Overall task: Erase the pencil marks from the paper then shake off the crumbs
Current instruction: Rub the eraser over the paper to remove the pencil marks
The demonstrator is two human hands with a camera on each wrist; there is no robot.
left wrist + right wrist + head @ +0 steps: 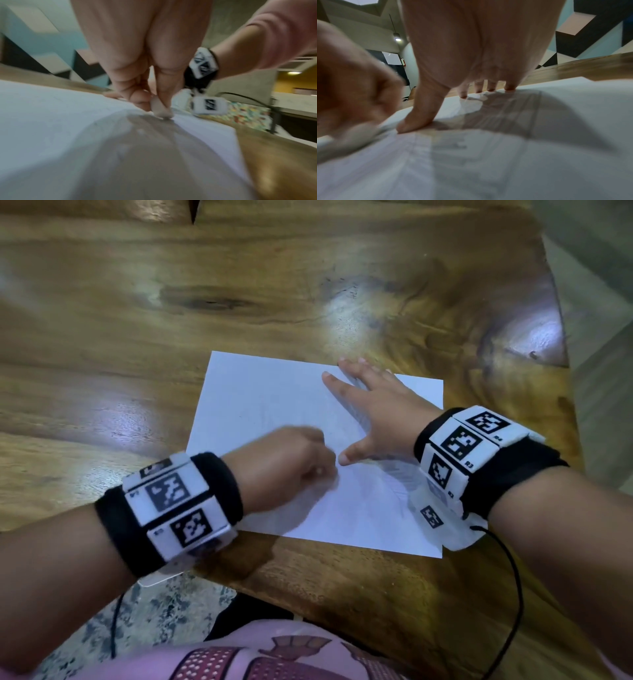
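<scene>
A white sheet of paper (267,405) with faint pencil lines lies flat on the wooden table (171,302). My left hand (291,460) is curled over the sheet's middle, blurred by motion, and pinches a small whitish eraser (161,110) whose tip touches the paper (51,121). My right hand (370,402) lies flat on the sheet's right part with fingers spread; its fingertips (490,88) reach the far edge and the thumb (416,121) presses the paper (556,108) down. Faint pencil lines (505,111) show under that hand.
The table's near edge (308,604) runs just below the sheet, with patterned floor (154,611) and my pink clothing (274,655) beneath. A black cable (513,594) hangs from the right wristband. The table's right edge (561,337) is close to the sheet.
</scene>
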